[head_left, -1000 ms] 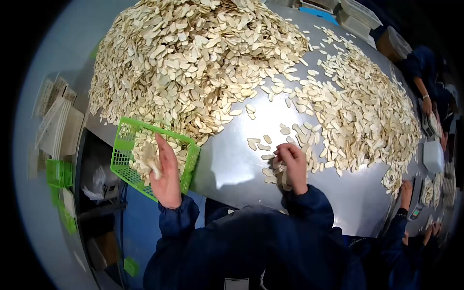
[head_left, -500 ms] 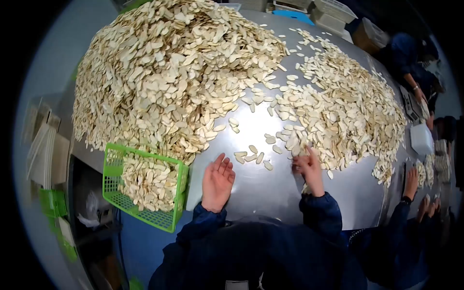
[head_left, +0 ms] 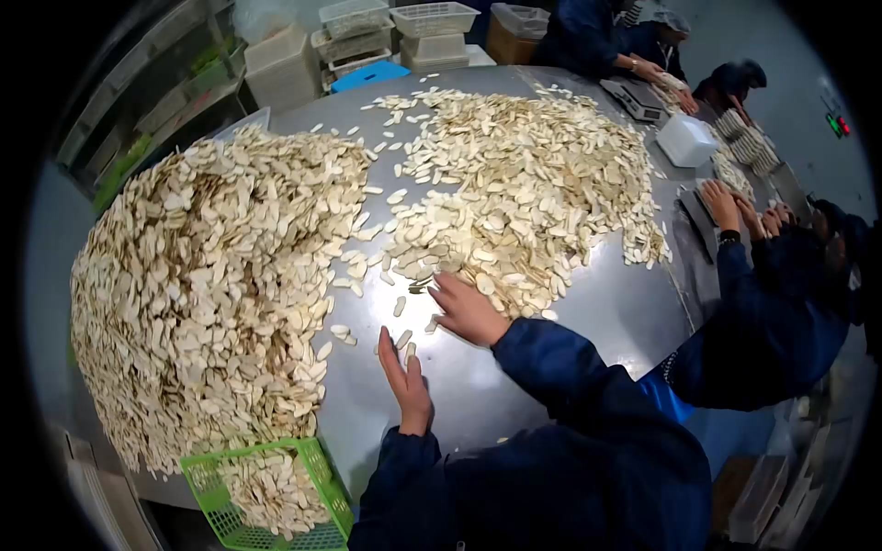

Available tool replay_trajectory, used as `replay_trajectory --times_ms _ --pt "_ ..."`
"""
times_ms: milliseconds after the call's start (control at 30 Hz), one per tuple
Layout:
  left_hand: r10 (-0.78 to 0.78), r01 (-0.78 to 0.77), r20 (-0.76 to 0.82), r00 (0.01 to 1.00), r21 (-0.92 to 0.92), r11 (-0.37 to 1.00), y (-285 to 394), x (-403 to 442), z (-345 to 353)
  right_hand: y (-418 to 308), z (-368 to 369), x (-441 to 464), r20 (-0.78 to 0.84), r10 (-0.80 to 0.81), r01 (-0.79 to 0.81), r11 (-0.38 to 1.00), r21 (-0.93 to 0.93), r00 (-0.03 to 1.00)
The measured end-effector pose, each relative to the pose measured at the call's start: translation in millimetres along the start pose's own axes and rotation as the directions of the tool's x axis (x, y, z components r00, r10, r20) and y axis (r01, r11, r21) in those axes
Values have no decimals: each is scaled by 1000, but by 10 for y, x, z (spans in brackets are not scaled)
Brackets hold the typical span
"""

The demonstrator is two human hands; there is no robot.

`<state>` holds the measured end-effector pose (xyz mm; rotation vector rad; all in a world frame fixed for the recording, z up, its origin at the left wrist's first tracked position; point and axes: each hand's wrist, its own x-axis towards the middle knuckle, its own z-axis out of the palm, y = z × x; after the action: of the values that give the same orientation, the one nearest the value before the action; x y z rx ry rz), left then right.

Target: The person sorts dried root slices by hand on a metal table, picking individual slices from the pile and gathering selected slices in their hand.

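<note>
My left hand [head_left: 407, 384] is open, held edge-on over the metal table with its fingers stretched out, beside a few loose pale slices [head_left: 403, 340]. My right hand [head_left: 467, 309] reaches across to the near edge of the smaller pile of flat, oval, pale slices [head_left: 542, 174]. Its fingers are spread and touch or hover over slices there, including a darker piece [head_left: 419, 286]; nothing is visibly gripped. On the left rises a much larger heap of the same slices [head_left: 211, 275]. The exact kind of slice cannot be told.
A green plastic basket [head_left: 333, 496] with slices stands at the lower left. To the right are a scale [head_left: 636, 99], a white container [head_left: 686, 140] and co-workers' hands [head_left: 721, 204]. Stacked trays [head_left: 432, 20] and a blue lid [head_left: 369, 75] lie at the back.
The view has turned to the right. My left hand has gone from palm-up beside the basket to edge-on near the loose slices; my right hand has come closer to it at the pile's edge.
</note>
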<state>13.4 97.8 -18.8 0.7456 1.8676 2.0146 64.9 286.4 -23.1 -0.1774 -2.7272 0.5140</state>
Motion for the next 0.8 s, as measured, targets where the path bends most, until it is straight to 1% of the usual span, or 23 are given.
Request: replay_trajectory --times_ms 33,100,133,167,200,233,267,300,333,367,400,433,467,500,533,567,633,700,733,767,800 --pt "13 -13 4 1000 6 1000 0 -11 9 225 10 -1 -49 65 -64 997 32 997" --pt "15 -15 -8 1000 -14 1000 -8 -33 4 400 -237 23 -16 291 -291 952 -91 957" --pt "20 -20 -16 1000 -22 1000 -9 -36 8 512 -333 35 74 428 -427 904 -26 901" --pt "23 -24 -26 999 -29 999 -12 -37 10 639 -439 44 174 544 -557 830 28 821" --pt "25 -26 -37 999 -34 999 -13 -37 10 978 -417 -32 176 430 -408 901 -150 885" --pt "34 -35 -33 999 -35 999 -17 -35 12 1225 -341 -99 -133 351 -360 931 -53 927" --pt "42 -43 -33 999 -36 998 -28 -34 16 701 -1085 73 257 650 -698 647 307 715" --pt "48 -49 -36 998 -33 998 -44 -41 7 1072 -943 -20 -71 472 -461 878 128 879" --pt "35 -37 -38 999 -44 998 -82 -48 -1 1292 -1049 -38 -68 464 -448 878 166 883" --pt "31 -30 -42 999 21 999 -87 -60 -6 1266 -1295 -29 -106 457 -433 881 191 883" --pt "29 -25 -44 999 84 996 -88 -54 3 1350 -1539 20 -67 552 -495 790 362 831" --pt "28 -21 -44 999 146 989 -87 -45 18 1738 -1565 -71 -188 584 -510 795 330 789" --pt "64 -49 -39 997 305 951 -52 -41 27 1707 -1882 -105 -174 612 -495 749 441 771" --pt "94 -74 -25 995 426 902 -53 -26 55 1953 -1988 -178 -214 641 -508 735 448 737" --pt "122 -99 -8 993 538 837 -67 -2 91 2024 -2061 -247 -348 641 -497 759 420 685" --pt "147 -120 12 989 641 758 -88 29 131 2063 -2061 -329 -322 667 -507 732 455 672" --pt "145 -126 35 989 709 694 -146 148 249 1621 -2146 -510 -269 713 -524 673 522 647" --pt "112 -98 35 993 777 622 -163 296 470 1052 -1791 -694 -299 665 -590 746 310 684" --pt "139 -135 57 989 743 655 -238 380 589 756 -1562 -810 -348 535 -518 842 150 770" --pt "143 -162 90 986 740 653 -295 478 754 570 -1388 -912 -251 318 -287 946 151 914" --pt "175 -218 132 976 665 714 -446 542 948 475 -1109 -1022 -229 83 -80 997 24 970"
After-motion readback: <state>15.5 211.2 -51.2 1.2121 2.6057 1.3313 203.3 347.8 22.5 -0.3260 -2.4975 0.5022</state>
